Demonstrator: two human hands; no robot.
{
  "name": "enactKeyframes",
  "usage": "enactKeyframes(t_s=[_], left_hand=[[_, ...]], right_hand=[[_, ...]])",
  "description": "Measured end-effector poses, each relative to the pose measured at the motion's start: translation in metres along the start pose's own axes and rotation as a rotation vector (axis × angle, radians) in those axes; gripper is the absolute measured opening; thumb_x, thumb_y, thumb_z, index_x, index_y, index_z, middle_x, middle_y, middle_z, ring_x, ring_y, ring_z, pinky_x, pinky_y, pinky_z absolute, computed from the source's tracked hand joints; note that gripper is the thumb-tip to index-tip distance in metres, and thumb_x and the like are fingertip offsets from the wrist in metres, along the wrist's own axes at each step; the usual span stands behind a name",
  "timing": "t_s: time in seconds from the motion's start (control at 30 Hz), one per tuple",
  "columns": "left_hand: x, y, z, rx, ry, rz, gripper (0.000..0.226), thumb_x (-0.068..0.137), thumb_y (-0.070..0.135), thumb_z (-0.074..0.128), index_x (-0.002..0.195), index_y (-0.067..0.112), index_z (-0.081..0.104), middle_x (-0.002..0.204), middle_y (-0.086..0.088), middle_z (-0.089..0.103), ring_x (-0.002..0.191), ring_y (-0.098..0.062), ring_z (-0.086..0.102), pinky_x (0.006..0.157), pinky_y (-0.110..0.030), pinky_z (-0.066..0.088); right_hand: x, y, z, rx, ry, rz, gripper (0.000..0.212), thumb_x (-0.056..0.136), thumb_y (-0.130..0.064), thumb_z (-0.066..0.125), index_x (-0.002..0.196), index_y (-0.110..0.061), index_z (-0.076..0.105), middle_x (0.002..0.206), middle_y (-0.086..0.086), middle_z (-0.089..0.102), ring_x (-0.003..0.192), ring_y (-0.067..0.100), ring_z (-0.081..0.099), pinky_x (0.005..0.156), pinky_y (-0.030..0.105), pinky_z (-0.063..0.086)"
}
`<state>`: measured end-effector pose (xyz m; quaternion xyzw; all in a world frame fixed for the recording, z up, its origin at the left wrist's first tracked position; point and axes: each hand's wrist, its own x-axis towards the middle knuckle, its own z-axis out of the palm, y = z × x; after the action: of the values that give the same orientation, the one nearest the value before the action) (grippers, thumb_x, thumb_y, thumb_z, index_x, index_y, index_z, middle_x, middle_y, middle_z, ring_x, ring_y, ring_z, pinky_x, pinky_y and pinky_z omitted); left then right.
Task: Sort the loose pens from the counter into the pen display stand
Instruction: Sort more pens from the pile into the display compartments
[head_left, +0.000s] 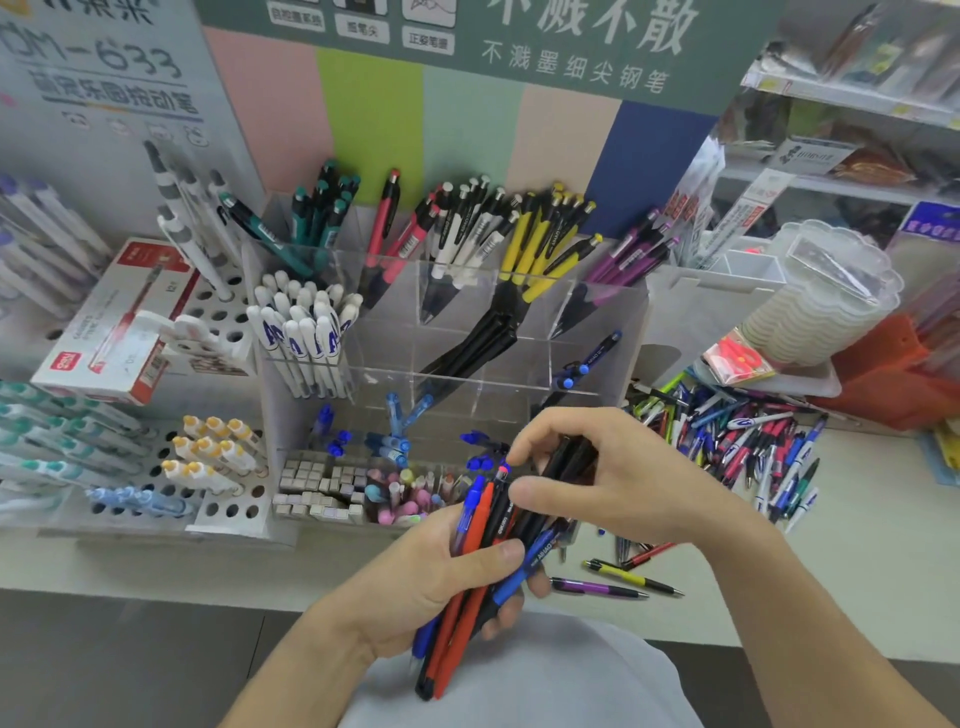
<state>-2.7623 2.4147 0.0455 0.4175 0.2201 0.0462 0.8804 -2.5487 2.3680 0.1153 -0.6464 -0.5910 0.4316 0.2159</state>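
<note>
1. Orange, blue and black pens form a mixed bundle (483, 566) clamped in the left hand (431, 582), thumb pressed across the barrels, likely so the other hand can pick through them.
2. Above the grip stands the clear acrylic pen display stand (467, 332), its compartments holding pens grouped by colour: teal, red, white, yellow, purple, with black ones lower down.
3. Just right of the bundle, the right hand (613, 478) closes its fingertips on a few black pens (566, 457) at the bundle's top, seemingly separating one colour.
4. Below and right of the grip, a purple pen (597, 588) and a yellow pen (631, 576) lie on the counter (857, 571).
5. Further right, well apart, waits the unsorted loose pile (748, 441).
</note>
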Motion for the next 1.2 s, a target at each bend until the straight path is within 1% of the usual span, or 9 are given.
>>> enactKeyframes(t_s=[0.1, 0.23, 0.37, 0.43, 0.6, 0.7, 0.83, 1.07, 1.2], left_hand=[[0.001, -0.001, -0.001, -0.005, -0.006, 0.001, 0.027, 0.095, 0.023, 0.065, 0.115, 0.006, 0.060, 0.095, -0.019, 0.067, 0.067, -0.024, 0.060, 0.059, -0.032, 0.052], [0.004, -0.002, 0.001, -0.045, 0.020, -0.031, 0.021, 0.094, 0.021, 0.066, 0.109, 0.006, 0.062, 0.093, -0.019, 0.067, 0.063, -0.022, 0.059, 0.058, -0.030, 0.052], [0.005, 0.000, 0.000, 0.004, 0.062, -0.024, 0.024, 0.096, 0.022, 0.064, 0.114, 0.006, 0.060, 0.092, -0.018, 0.068, 0.066, -0.022, 0.060, 0.060, -0.030, 0.052], [0.006, 0.002, -0.002, 0.056, 0.079, -0.024, 0.016, 0.096, 0.023, 0.064, 0.109, 0.013, 0.064, 0.093, -0.017, 0.070, 0.068, -0.022, 0.060, 0.062, -0.030, 0.052], [0.007, 0.005, -0.003, 0.147, 0.063, -0.085, 0.027, 0.099, 0.020, 0.060, 0.125, 0.015, 0.054, 0.092, -0.013, 0.070, 0.072, -0.023, 0.059, 0.066, -0.029, 0.052], [0.008, 0.006, -0.001, 0.160, 0.065, -0.082, 0.028, 0.098, 0.020, 0.061, 0.125, 0.015, 0.054, 0.091, -0.012, 0.070, 0.071, -0.022, 0.059, 0.065, -0.028, 0.052], [0.009, 0.007, 0.000, 0.126, 0.079, -0.084, 0.029, 0.097, 0.020, 0.062, 0.123, 0.009, 0.054, 0.091, -0.013, 0.070, 0.070, -0.022, 0.059, 0.063, -0.029, 0.052], [0.008, 0.015, -0.005, 0.213, 0.034, -0.097, 0.027, 0.097, 0.025, 0.062, 0.121, 0.016, 0.055, 0.094, -0.011, 0.072, 0.075, -0.024, 0.059, 0.070, -0.031, 0.052], [0.011, 0.018, -0.003, 0.140, 0.050, -0.054, 0.015, 0.098, 0.020, 0.060, 0.109, 0.011, 0.058, 0.090, -0.013, 0.069, 0.068, -0.022, 0.058, 0.063, -0.030, 0.050]], right_hand=[[0.007, -0.002, 0.002, 0.084, 0.018, 0.045, 0.012, 0.083, -0.034, 0.083, 0.095, -0.034, 0.078, 0.083, -0.013, 0.070, 0.076, 0.013, 0.069, 0.062, 0.027, 0.054], [0.010, 0.001, 0.004, 0.092, 0.006, 0.104, 0.013, 0.079, -0.034, 0.086, 0.092, -0.033, 0.082, 0.084, -0.008, 0.075, 0.079, 0.025, 0.072, 0.069, 0.048, 0.059], [0.010, 0.001, 0.012, -0.047, 0.153, 0.117, 0.020, 0.078, -0.044, 0.084, 0.094, -0.033, 0.079, 0.082, -0.014, 0.073, 0.079, 0.006, 0.070, 0.070, 0.028, 0.059], [0.010, 0.000, 0.015, -0.100, 0.207, 0.112, 0.022, 0.076, -0.047, 0.084, 0.087, -0.031, 0.075, 0.077, -0.012, 0.070, 0.073, 0.005, 0.067, 0.063, 0.024, 0.056], [0.016, 0.002, 0.013, -0.055, 0.097, 0.162, 0.011, 0.079, -0.042, 0.083, 0.084, -0.034, 0.079, 0.078, -0.012, 0.073, 0.069, 0.017, 0.070, 0.063, 0.039, 0.059], [0.017, 0.003, 0.009, -0.014, 0.071, 0.185, 0.009, 0.079, -0.038, 0.085, 0.083, -0.030, 0.081, 0.080, -0.019, 0.072, 0.074, 0.009, 0.069, 0.068, 0.034, 0.059], [0.018, 0.001, 0.005, 0.039, 0.065, 0.195, 0.009, 0.079, -0.035, 0.085, 0.077, -0.027, 0.081, 0.080, -0.011, 0.074, 0.075, 0.020, 0.070, 0.071, 0.044, 0.059], [0.020, -0.001, 0.003, 0.025, 0.052, 0.144, 0.016, 0.077, -0.039, 0.086, 0.092, -0.033, 0.082, 0.080, -0.015, 0.068, 0.074, 0.012, 0.066, 0.067, 0.031, 0.056], [0.022, 0.000, 0.005, 0.100, 0.153, 0.164, 0.009, 0.080, -0.035, 0.085, 0.085, -0.029, 0.083, 0.079, -0.013, 0.071, 0.073, 0.007, 0.067, 0.066, 0.026, 0.056]])
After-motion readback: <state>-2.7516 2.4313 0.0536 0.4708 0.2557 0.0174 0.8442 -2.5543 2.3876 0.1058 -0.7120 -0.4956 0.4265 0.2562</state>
